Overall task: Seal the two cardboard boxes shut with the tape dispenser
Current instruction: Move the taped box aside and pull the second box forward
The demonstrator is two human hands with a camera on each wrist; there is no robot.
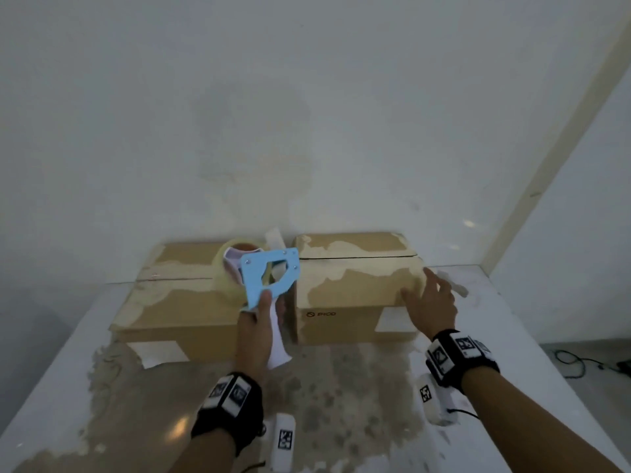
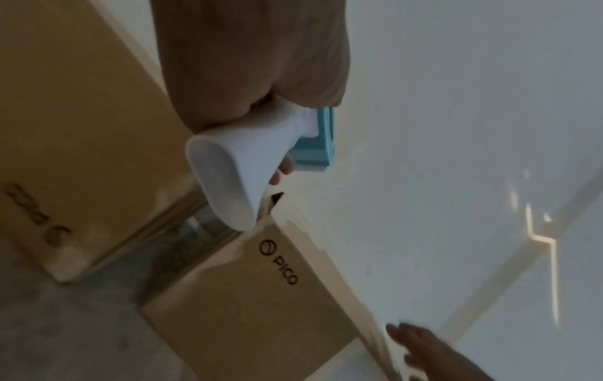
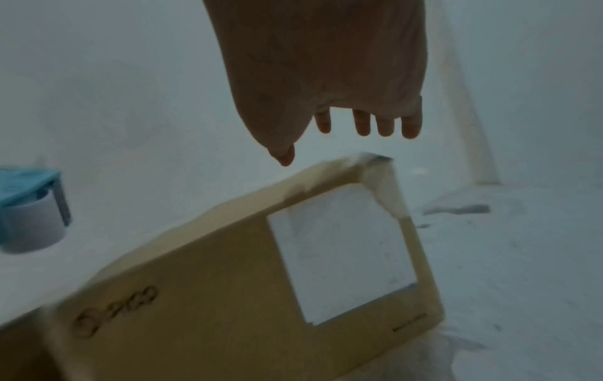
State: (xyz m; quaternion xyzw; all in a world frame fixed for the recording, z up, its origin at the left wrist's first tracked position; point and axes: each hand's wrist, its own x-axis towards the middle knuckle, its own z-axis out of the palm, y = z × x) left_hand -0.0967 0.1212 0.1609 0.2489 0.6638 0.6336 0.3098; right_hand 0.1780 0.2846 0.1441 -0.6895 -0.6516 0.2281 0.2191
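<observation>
Two brown cardboard boxes stand side by side against the wall, a left box (image 1: 177, 302) and a right box (image 1: 355, 288) printed PICO. My left hand (image 1: 257, 331) grips the white handle of the blue tape dispenser (image 1: 269, 278), held over the gap between the boxes with its clear tape roll (image 1: 227, 268) above the left box. The handle (image 2: 228, 170) shows in the left wrist view. My right hand (image 1: 432, 302) hovers with straight fingers over the right box's near right corner (image 3: 368, 165), holding nothing. Both box tops look closed, a seam line across each.
The boxes sit on a white table (image 1: 512, 319) worn to brown patches in front. A scrap of white paper or tape (image 1: 454, 285) lies right of the right box. Each box front carries a white label (image 1: 392, 319). Cables (image 1: 580, 363) trail on the floor at right.
</observation>
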